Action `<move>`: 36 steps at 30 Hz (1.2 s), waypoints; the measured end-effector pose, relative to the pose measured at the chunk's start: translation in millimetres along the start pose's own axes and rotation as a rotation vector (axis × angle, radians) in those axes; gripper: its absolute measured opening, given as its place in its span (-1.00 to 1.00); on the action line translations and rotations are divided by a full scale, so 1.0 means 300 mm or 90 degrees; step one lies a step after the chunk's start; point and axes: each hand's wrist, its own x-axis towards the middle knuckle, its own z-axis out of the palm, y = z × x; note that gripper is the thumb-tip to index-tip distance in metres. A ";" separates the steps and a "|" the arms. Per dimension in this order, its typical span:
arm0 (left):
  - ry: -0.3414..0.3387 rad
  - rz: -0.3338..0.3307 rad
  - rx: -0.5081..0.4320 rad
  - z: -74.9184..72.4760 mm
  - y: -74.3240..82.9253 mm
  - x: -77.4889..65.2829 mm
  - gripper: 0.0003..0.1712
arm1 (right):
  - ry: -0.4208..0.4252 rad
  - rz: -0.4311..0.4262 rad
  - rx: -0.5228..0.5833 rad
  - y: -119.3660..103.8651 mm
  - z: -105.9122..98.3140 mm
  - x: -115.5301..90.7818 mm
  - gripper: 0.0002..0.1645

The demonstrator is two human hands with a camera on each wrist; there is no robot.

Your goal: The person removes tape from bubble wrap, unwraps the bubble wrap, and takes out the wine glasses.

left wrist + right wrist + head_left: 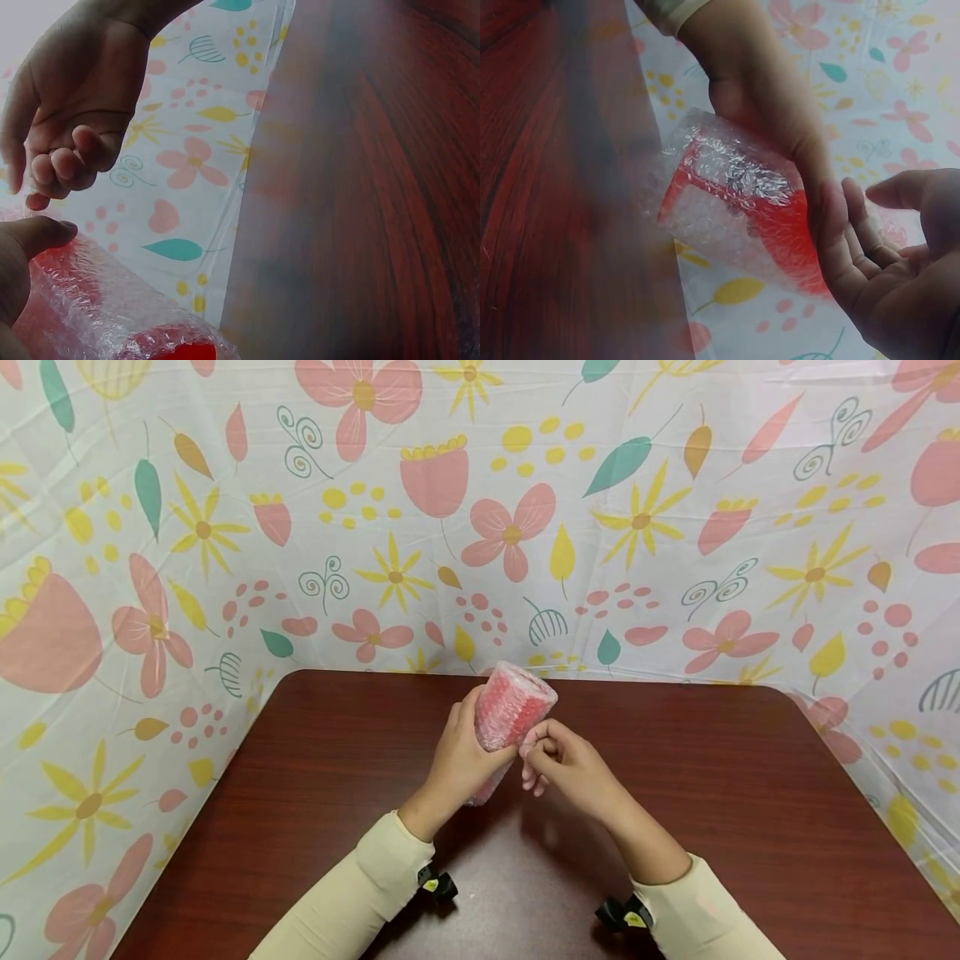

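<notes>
A red cylinder-like item in clear bubble wrap (517,706) is held tilted above the table. My left hand (457,756) grips it round its side, with the thumb (45,234) lying across the wrap in the left wrist view. Close to that thumb is my right hand (566,764), its fingers bent and its thumb and forefinger tips near each other beside the wrap. I cannot tell whether they pinch a bit of film. Through the plastic, the right wrist view shows red parts of the wrapped item (787,232).
A dark reddish-brown wooden table (337,727) lies beneath both hands. Behind it and along its sides hangs a white flower-patterned cloth (420,577). Small black wrist cameras sit at the left cuff (442,887) and the right cuff (613,914).
</notes>
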 end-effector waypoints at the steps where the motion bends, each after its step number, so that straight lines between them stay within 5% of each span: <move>1: -0.002 0.000 0.002 0.000 0.002 -0.002 0.10 | 0.001 0.000 -0.002 -0.001 0.001 0.000 -0.83; 22: 0.036 0.032 0.072 0.008 0.016 -0.007 0.10 | 0.037 -0.032 -0.050 0.011 0.025 0.000 -0.88; 36: 0.061 0.048 0.096 0.010 0.016 -0.012 0.07 | 0.027 -0.151 -0.056 0.010 0.048 -0.015 -0.86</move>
